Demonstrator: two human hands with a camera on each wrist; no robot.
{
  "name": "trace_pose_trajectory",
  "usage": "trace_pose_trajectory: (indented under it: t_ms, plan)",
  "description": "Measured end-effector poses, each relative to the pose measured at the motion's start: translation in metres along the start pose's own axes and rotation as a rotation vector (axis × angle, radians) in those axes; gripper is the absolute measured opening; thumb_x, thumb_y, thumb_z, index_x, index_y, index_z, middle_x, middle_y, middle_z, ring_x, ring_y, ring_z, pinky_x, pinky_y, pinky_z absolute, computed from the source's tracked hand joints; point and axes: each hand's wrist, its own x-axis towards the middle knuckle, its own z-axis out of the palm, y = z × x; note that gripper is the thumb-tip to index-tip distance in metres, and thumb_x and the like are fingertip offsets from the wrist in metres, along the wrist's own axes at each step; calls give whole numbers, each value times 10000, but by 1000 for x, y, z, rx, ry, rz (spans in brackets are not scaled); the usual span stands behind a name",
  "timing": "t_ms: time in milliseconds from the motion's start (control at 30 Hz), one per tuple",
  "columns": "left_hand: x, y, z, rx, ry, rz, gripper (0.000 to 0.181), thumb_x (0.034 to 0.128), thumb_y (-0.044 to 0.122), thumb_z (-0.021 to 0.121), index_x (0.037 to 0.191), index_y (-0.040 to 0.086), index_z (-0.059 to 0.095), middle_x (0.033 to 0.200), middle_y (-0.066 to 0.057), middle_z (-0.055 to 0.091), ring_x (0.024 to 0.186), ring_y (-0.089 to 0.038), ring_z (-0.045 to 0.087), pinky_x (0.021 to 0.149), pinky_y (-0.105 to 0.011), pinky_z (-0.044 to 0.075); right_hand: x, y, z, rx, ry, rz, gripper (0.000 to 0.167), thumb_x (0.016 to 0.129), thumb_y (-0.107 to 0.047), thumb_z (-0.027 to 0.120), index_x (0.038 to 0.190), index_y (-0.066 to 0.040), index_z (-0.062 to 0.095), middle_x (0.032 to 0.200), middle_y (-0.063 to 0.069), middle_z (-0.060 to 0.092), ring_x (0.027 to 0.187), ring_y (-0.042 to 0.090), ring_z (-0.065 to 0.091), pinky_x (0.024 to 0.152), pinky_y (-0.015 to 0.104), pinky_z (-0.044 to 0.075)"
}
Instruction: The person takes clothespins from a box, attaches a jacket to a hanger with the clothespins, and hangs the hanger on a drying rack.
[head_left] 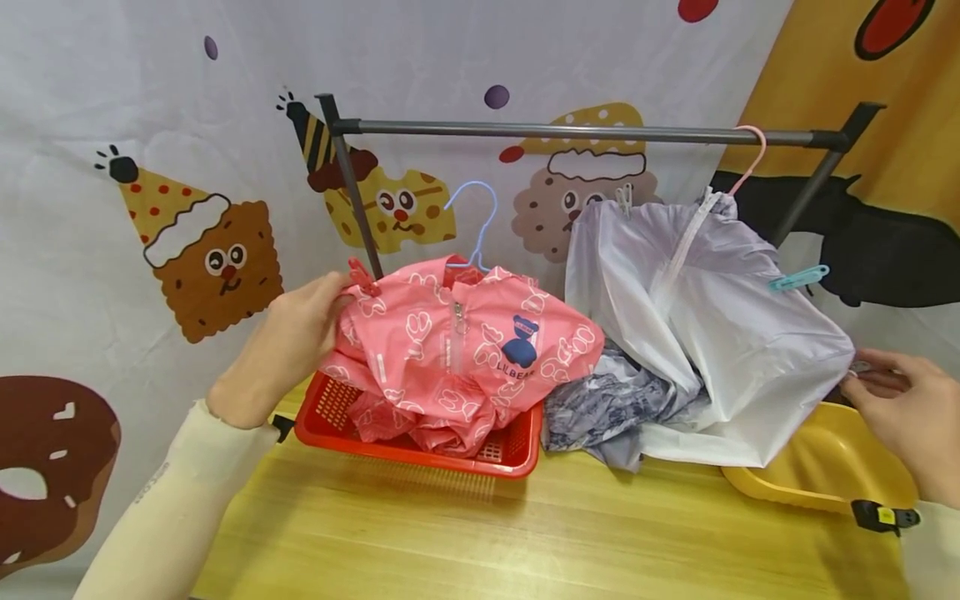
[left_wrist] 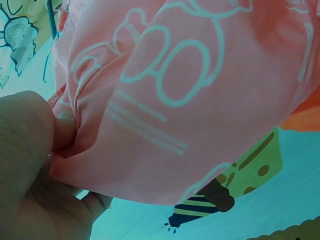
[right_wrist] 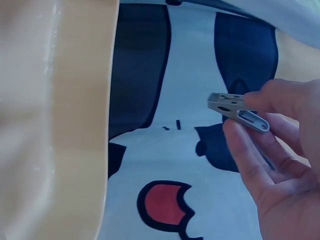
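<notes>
A pink child's jacket point(head_left: 420, 333) with a blue bear print hangs on a blue hanger point(head_left: 480, 225), its lower part lying in the red basket point(head_left: 420, 461). My left hand point(head_left: 303, 333) pinches the jacket's left edge, close to a red clothespin point(head_left: 363, 277) on its shoulder; the left wrist view shows the fabric point(left_wrist: 150, 125) between thumb and fingers. At the right, my right hand point(head_left: 911, 408) holds a grey clothespin point(right_wrist: 239, 110) between thumb and fingers. It is beside a white-and-lilac jacket point(head_left: 750, 342) on a pink hanger point(head_left: 753, 154).
The pink hanger hooks over a dark metal rail point(head_left: 540, 129). A teal clothespin point(head_left: 798, 278) and a pale clothespin point(head_left: 624, 200) are on the white jacket. Grey patterned cloth point(head_left: 600, 408) lies beneath it. A yellow basin point(head_left: 847, 467) stands right on the wooden table point(head_left: 465, 533).
</notes>
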Motion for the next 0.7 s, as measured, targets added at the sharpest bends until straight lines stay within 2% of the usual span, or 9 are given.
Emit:
trace_pose_trajectory:
  t_ms: [67,100,167,233,300,467,567,700]
  plan:
    - [0,1,-1,34,4,19,248,1094,42,796,1301,31,660,1091,-172,791,847,-342,779,809,-538,735,-3,-4,-1,23,32,8,495,1098,34,721,1560,156,592,1476,411,557,891,-308,257,673,-109,329]
    - [0,2,-2,50,8,27,251,1088,41,806,1298,24,669,1081,-175,789,834,-343,764,802,-538,733,-4,-6,-1,48,57,8,505,1095,36,721,1574,139,597,1407,314,615,896,-323,283,699,-115,337]
    - [0,3,-4,90,20,40,271,1071,52,831,1300,11,691,1085,-184,796,836,-350,748,799,-534,725,-6,-13,-3,94,103,18,519,1092,37,709,1596,103,606,1295,27,646,911,-329,343,746,-120,348]
    - [-1,4,-6,131,32,50,281,1055,57,852,1291,-8,715,1090,-195,805,850,-362,740,782,-521,701,-7,-21,-5,130,146,31,519,1095,24,701,1604,75,617,1209,-238,528,912,-314,404,784,-121,358]
    - [-2,5,-7,173,42,57,297,1032,59,876,1281,-19,735,1098,-203,813,885,-373,746,777,-514,672,-10,-26,-6,163,194,41,522,1109,-18,699,1626,16,630,1178,-405,390,937,-307,440,886,-91,409]
    - [-3,8,-8,247,72,94,269,1017,76,888,1237,-33,778,1052,-208,827,921,-392,770,757,-502,629,-20,-32,-5,186,330,-21,544,1130,-100,705,1665,-175,644,1200,-488,440,1026,-298,463,1126,1,434]
    - [-3,9,-7,266,90,104,257,1015,86,884,1226,-36,802,1049,-217,843,942,-411,780,762,-515,634,-23,-36,-7,195,409,-88,554,1110,-112,737,1642,-252,670,1231,-508,480,1069,-287,489,1161,27,439]
    - [-4,10,-8,266,103,102,254,1008,78,882,1226,-41,827,1055,-228,858,946,-420,785,794,-545,686,-26,-42,-12,185,466,-126,566,1109,-160,769,1627,-369,671,1377,-472,576,1106,-291,504,1197,56,441]
